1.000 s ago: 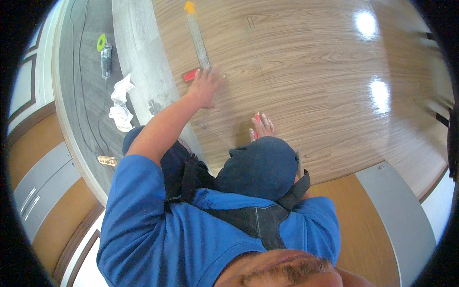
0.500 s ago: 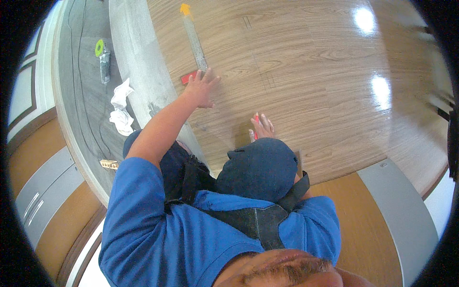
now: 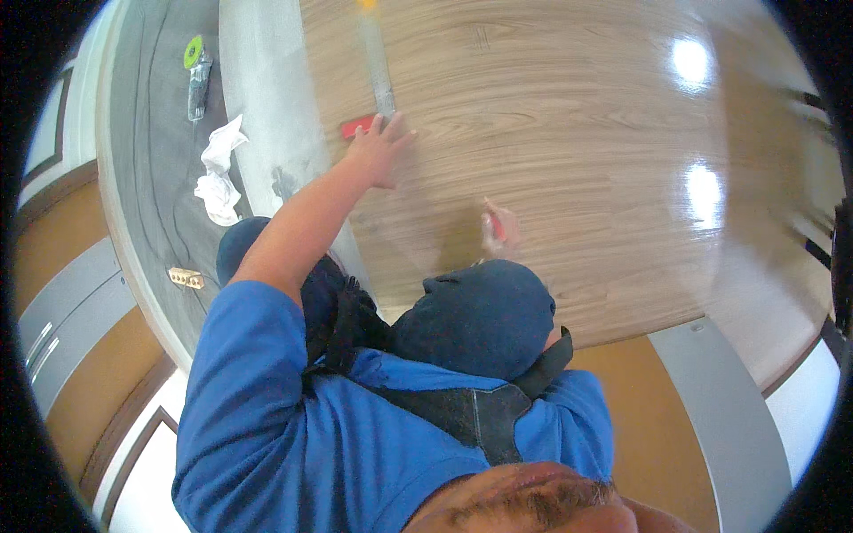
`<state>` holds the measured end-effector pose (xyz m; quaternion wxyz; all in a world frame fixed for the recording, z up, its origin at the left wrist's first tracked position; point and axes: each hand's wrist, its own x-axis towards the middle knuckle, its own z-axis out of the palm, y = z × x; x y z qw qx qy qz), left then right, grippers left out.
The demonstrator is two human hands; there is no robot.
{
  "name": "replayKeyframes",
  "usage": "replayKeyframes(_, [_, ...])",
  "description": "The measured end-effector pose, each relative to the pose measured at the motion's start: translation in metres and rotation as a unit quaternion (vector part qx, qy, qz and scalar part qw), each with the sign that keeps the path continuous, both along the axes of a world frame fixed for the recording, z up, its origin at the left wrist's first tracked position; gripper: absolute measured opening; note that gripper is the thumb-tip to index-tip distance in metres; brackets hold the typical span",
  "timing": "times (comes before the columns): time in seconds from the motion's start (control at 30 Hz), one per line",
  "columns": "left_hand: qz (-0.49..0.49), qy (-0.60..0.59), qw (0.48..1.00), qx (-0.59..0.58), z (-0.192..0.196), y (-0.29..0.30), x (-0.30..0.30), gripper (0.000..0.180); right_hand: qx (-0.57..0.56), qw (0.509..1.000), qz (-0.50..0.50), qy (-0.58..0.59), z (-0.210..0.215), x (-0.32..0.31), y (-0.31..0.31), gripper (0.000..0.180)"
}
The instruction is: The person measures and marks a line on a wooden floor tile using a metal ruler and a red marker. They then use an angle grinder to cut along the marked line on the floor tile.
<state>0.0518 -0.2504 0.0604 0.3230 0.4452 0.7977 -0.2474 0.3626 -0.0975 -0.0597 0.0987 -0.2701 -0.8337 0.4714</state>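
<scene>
Head: square (image 3: 377, 67) lengthwise forward; slightly leftward

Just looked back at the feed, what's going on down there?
A person crouches over wood-look boards. Their left hand, fingers spread, is at the red handle of a metal square lying flat. Their right hand, nearer the knee, is closed around a red item, too blurred to identify. Off to the left lie crumpled white cloth or paper and a tool with a round green head.
</scene>
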Motion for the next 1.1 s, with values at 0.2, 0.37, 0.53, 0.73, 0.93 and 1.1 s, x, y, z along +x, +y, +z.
replayKeyframes(0.2, [0.035, -0.01, 0.999, -0.003, 0.002, -0.006, 0.005, 0.13, -0.207, 0.972, -0.11, 0.01, 0.035, -0.064, 0.096, 0.025])
replayKeyframes(0.37, [0.035, -0.026, 0.999, 0.012, 0.001, 0.0, 0.0, 0.13, -0.129, 0.991, -0.007, -0.03, 0.033, -0.096, 0.163, 0.025])
replayKeyframes(0.53, [0.033, -0.026, 0.999, 0.017, -0.002, -0.001, 0.001, 0.129, -0.103, 0.99, 0.03, -0.093, 0.029, -0.124, 0.177, 0.029])
replayKeyframes(0.73, [0.03, -0.033, 0.999, 0.005, -0.002, -0.001, -0.001, 0.13, -0.122, 0.989, 0.029, -0.083, 0.03, -0.139, 0.17, 0.032])
replayKeyframes(0.93, [0.034, -0.046, 0.998, -0.003, 0.0, 0.002, -0.003, 0.13, -0.132, 0.978, 0.036, -0.155, 0.037, -0.144, 0.17, 0.033])
replayKeyframes(1.1, [0.029, -0.044, 0.999, 0.012, -0.004, -0.002, -0.003, 0.13, -0.155, 0.978, 0.049, -0.128, 0.038, -0.149, 0.171, 0.031])
